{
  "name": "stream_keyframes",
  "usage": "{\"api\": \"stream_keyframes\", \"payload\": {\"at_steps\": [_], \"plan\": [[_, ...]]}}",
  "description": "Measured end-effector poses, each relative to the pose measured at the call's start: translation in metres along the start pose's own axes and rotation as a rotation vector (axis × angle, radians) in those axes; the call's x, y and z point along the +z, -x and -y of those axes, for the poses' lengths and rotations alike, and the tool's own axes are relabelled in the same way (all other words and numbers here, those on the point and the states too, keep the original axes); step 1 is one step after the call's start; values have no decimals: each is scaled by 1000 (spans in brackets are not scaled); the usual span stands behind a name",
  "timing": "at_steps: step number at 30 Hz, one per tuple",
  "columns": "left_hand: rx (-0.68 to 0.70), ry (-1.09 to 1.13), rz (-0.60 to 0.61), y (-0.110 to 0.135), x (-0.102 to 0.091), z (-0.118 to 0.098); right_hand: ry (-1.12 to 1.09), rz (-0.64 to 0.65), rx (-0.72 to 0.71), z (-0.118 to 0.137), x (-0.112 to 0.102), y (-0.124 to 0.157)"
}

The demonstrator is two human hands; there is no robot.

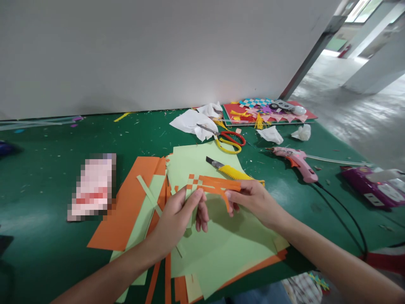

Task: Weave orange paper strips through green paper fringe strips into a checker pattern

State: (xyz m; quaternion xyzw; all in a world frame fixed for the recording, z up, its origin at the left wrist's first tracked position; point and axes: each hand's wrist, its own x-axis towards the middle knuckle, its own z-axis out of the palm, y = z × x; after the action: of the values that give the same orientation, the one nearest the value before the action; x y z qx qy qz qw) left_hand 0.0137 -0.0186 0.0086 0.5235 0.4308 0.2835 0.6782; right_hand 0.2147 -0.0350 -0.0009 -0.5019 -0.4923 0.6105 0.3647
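Between my hands is a small woven piece of paper strips [193,181], with orange and pale green crossing in a checker pattern. My left hand [186,207] pinches its woven end, and green strips hang down behind the fingers. My right hand [249,196] grips the loose orange strips [221,183] at the other end; one of them bends downward near the thumb. Beneath both hands lie pale green paper sheets [228,240]. Just beyond my right hand rests a yellow utility knife [234,172] with its blade out. Scissors [229,141] with red and yellow handles lie farther back.
Orange paper [126,202] and cut strips lie left, beside a blurred pink item [93,185]. A pink glue gun [295,162] with a trailing cord and a purple device [373,185] are at right. Crumpled tissues [196,122] and a red board [311,115] with scraps sit near the wall.
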Motion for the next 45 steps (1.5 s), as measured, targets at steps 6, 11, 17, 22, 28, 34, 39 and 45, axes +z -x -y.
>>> {"api": "stream_keyframes", "payload": {"at_steps": [6,11,17,22,28,34,39,45], "plan": [[-2,-1,6,-1,0,1,15,-38,-16,0,0,0],[-8,8,30,-1,-1,2,-1,-28,-2,2,0,2],[-53,-24,138,2,1,8,33,52,-15,-1,-1,2],[-76,-107,158,1,2,10,56,64,-41,-3,-3,2],[-86,-151,193,3,3,9,123,47,-11,-3,0,0],[-97,-165,240,3,4,8,136,84,-20,-5,5,2],[-101,-162,244,3,4,7,136,61,-26,-3,6,3],[-98,-147,241,3,3,7,127,44,-38,-2,7,5]]}}
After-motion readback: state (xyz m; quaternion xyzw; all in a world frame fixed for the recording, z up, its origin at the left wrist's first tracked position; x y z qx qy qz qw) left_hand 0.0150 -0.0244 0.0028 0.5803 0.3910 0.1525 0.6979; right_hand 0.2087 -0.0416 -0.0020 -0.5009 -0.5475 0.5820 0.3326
